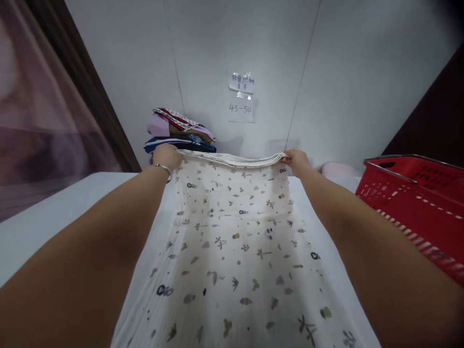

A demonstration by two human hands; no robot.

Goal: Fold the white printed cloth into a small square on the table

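A long white cloth (239, 232) with small printed palms, leaves and other figures stretches from the far side of the table toward me. It is folded in several layers, whose edges show at the far end. My left hand (167, 158), with a bracelet at the wrist, is closed on the far left corner. At the far right corner, the fingers of my right hand (296, 160) pinch the layered edge. Between the hands the far edge sags slightly. The near end of the cloth runs out of view at the bottom.
Folded fabrics (181, 130) are stacked against the wall behind my left hand. A red plastic basket (416, 193) stands at the right, with a pink item (340, 169) beside it. Paper notes (241, 108) are taped to the wall. The white table (72, 212) lies beneath; a pink curtain (47, 106) hangs left.
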